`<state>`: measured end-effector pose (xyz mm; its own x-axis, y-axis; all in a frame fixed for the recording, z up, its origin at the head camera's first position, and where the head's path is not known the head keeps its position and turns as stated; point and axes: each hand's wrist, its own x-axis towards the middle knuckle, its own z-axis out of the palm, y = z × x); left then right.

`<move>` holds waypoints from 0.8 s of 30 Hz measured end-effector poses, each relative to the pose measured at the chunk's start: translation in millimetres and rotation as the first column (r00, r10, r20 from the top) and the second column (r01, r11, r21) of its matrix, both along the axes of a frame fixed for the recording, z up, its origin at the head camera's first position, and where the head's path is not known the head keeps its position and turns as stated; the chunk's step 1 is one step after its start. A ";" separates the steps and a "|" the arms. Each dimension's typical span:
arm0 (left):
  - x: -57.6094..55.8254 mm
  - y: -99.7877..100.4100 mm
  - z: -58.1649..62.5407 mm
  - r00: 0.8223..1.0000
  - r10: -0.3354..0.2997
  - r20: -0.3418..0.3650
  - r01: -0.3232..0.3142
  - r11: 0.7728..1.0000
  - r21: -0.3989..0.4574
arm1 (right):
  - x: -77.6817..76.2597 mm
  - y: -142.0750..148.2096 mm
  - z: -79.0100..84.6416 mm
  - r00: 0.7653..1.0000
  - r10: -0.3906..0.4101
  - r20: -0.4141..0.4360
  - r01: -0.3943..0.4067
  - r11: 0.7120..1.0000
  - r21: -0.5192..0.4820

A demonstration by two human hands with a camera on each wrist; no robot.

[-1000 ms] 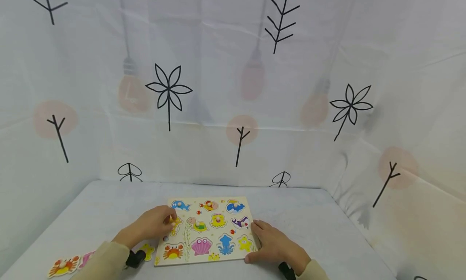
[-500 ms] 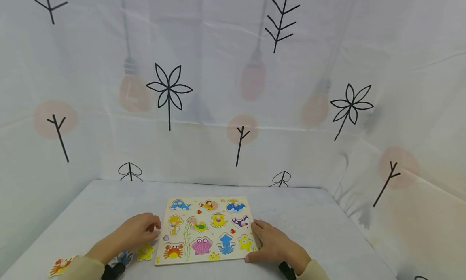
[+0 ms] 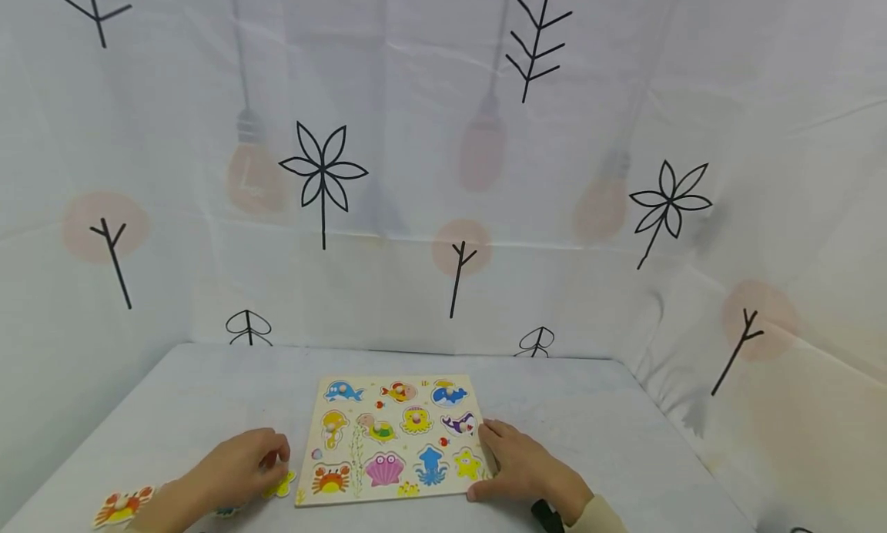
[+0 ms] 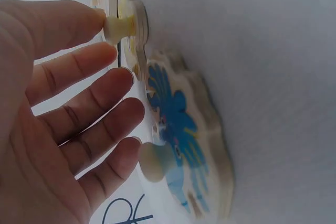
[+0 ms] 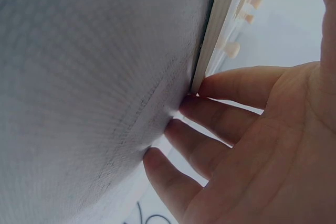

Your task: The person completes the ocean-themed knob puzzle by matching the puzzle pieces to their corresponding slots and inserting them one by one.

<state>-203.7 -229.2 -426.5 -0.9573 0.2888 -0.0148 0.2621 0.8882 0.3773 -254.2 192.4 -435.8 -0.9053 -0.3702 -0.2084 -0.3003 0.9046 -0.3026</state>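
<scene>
A wooden peg puzzle board (image 3: 388, 440) with sea animals lies flat on the table. My left hand (image 3: 242, 467) is low beside the board's left edge, at a yellow starfish puzzle piece (image 3: 282, 484). In the left wrist view, thumb and index fingertips are right at its knob (image 4: 119, 29), while the other fingers (image 4: 100, 90) extend loosely. Just below them lies a blue squid-like piece (image 4: 178, 124) with its own knob. My right hand (image 3: 523, 467) rests against the board's right edge, with fairly straight fingers (image 5: 231, 85) touching the edge and the tabletop.
A loose red-orange crab piece (image 3: 123, 506) lies at the table's front left, partly behind the left forearm. The white tabletop (image 3: 589, 417) meets a patterned cloth backdrop (image 3: 388, 286) at the back and sides.
My left hand has drawn back from the seahorse spot on the board, moving left and down to the loose yellow starfish piece. My right hand has stayed at the board's right edge.
</scene>
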 end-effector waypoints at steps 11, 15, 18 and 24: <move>6.9 1.0 -3.6 0.999 -0.051 -0.006 0.051 0.999 -0.012 | 2.4 -1.1 1.9 1.000 -0.004 0.003 0.005 1.000 -0.016; 8.7 1.1 -4.9 0.999 -0.013 0.039 0.014 1.000 -0.010 | 3.0 -2.7 0.4 1.000 0.005 -0.004 -0.005 1.000 -0.007; 8.6 2.5 -4.5 0.997 0.015 0.069 -0.015 1.000 -0.001 | 2.6 -2.3 -1.4 1.000 0.000 -0.012 0.000 1.000 0.011; 6.6 2.4 -2.8 0.998 -0.048 0.036 0.048 0.999 -0.007 | 2.4 0.1 -0.8 1.000 -0.007 -0.015 0.008 1.000 0.018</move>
<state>-197.1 -226.9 -429.3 -0.9411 0.3342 -0.0508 0.2912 0.8778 0.3803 -251.7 192.4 -436.6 -0.9110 -0.3598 -0.2014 -0.2978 0.9120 -0.2821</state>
